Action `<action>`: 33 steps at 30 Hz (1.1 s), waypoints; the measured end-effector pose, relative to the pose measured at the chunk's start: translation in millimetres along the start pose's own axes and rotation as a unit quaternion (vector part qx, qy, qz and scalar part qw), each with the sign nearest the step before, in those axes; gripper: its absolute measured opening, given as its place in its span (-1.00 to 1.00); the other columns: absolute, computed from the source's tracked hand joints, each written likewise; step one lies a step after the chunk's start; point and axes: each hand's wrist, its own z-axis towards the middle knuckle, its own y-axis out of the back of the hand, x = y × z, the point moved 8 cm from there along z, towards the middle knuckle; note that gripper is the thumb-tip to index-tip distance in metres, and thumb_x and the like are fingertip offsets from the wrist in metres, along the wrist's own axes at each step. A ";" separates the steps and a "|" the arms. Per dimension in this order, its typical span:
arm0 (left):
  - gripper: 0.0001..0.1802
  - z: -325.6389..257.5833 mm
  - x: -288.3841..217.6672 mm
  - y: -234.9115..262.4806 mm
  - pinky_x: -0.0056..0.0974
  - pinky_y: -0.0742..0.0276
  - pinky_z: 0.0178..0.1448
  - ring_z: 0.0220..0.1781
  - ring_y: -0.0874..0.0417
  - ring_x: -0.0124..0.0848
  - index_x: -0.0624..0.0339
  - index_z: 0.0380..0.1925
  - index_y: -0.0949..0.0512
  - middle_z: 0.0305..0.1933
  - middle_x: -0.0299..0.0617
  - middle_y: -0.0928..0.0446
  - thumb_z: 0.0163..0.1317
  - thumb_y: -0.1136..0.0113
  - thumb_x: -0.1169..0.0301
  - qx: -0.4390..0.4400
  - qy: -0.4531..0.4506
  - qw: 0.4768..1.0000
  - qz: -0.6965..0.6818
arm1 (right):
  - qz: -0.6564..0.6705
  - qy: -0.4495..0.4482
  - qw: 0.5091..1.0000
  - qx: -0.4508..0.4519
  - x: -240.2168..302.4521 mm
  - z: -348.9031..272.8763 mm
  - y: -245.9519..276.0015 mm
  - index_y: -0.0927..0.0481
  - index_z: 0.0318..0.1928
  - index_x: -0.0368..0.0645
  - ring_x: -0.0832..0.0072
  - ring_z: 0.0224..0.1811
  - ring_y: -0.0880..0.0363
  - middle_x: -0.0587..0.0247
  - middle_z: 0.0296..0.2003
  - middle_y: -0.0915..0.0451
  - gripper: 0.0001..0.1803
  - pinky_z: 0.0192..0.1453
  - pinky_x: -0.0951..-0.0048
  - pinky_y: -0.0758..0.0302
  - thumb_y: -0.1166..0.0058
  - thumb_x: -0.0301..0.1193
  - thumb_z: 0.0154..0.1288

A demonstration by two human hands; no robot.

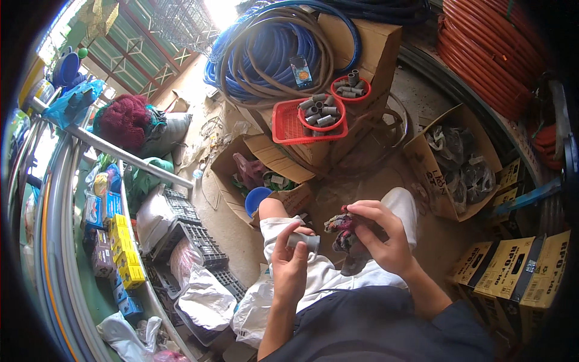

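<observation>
- Wiping step, judging by the grips: left hand [289, 265] closed around a short grey pipe fitting [303, 241], held above the lap.
- Right hand [380, 238] pinches a dirty multicoloured rag [345, 232] just beside it.
- Next move calls for bringing rag onto fitting.
- More grey fittings sit in red bowls [322, 111] ahead.

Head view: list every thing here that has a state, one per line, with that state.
Short grey plastic pipe fitting: held in the left hand, grip closed on it.
Crumpled dark multicoloured rag: bunched in the right hand.
Round red plastic bowl: filled with grey fittings.
Smaller red bowl: holds grey fittings.
Flat red plastic basket: sits under the larger bowl.
Brown cardboard box: open, bags inside.
</observation>
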 end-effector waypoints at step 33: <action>-0.80 -33.9 -3.6 -24.2 -0.48 -0.45 -0.41 -0.44 -0.58 -0.60 0.35 -0.05 -0.56 -0.30 -0.20 -0.60 0.46 -0.20 0.42 0.062 0.113 0.967 0.221 | -0.061 0.004 0.975 0.213 8.6 -25.0 -35.9 -0.63 -0.12 -0.13 0.21 -0.13 -0.64 0.20 -0.19 -0.55 -0.69 -0.07 0.27 -0.62 -0.36 -0.61 0.11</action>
